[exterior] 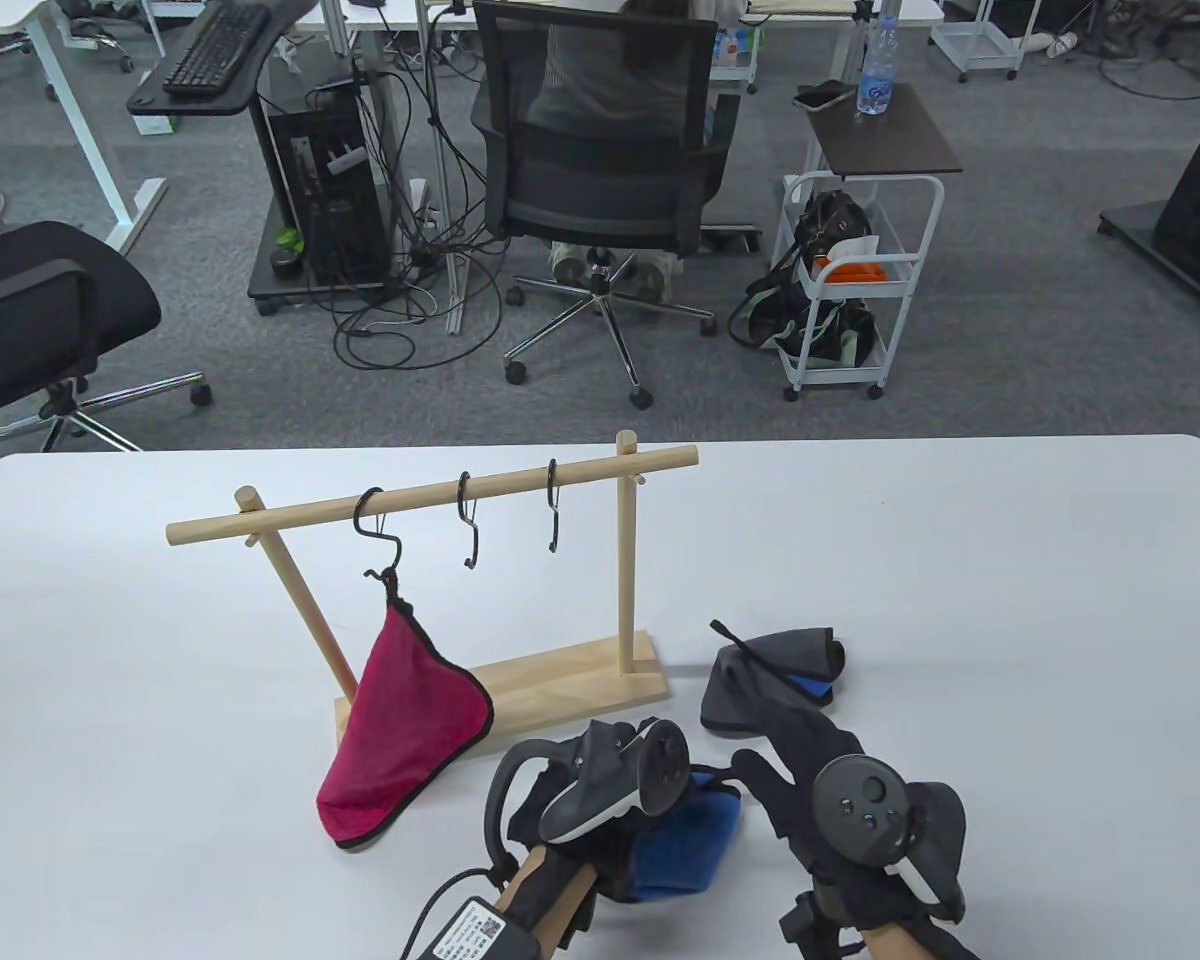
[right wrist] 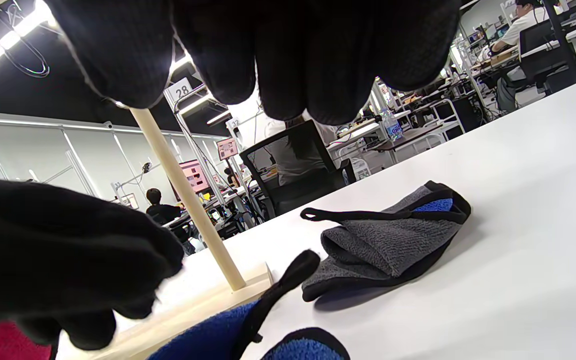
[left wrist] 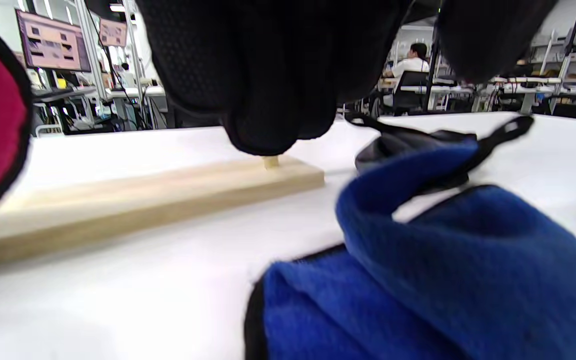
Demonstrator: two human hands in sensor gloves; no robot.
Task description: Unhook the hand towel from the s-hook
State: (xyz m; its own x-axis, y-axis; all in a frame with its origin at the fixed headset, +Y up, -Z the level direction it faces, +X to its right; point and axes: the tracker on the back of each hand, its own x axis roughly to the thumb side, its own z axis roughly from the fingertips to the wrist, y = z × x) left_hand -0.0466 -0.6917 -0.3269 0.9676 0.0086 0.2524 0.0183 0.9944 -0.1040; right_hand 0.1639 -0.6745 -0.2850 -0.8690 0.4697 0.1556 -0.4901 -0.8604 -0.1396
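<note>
A red hand towel (exterior: 405, 740) hangs by its loop from the left S-hook (exterior: 378, 535) on the wooden rack's bar (exterior: 430, 495), its lower end on the table. Two other S-hooks (exterior: 468, 525) hang bare. A blue towel (exterior: 685, 840) lies on the table in front of the rack, and it also shows in the left wrist view (left wrist: 443, 280). My left hand (exterior: 610, 790) hovers over it, fingers (left wrist: 268, 100) above it and holding nothing. My right hand (exterior: 800, 750) is beside it, open, with its fingers (right wrist: 293, 60) and thumb (right wrist: 68, 250) apart.
A grey towel (exterior: 760, 680) lies right of the rack's base (exterior: 560, 680), just beyond my right hand; it also shows in the right wrist view (right wrist: 383, 245). The rack's right post (right wrist: 188, 200) stands close ahead. White table (exterior: 1010, 650) spreads to the right.
</note>
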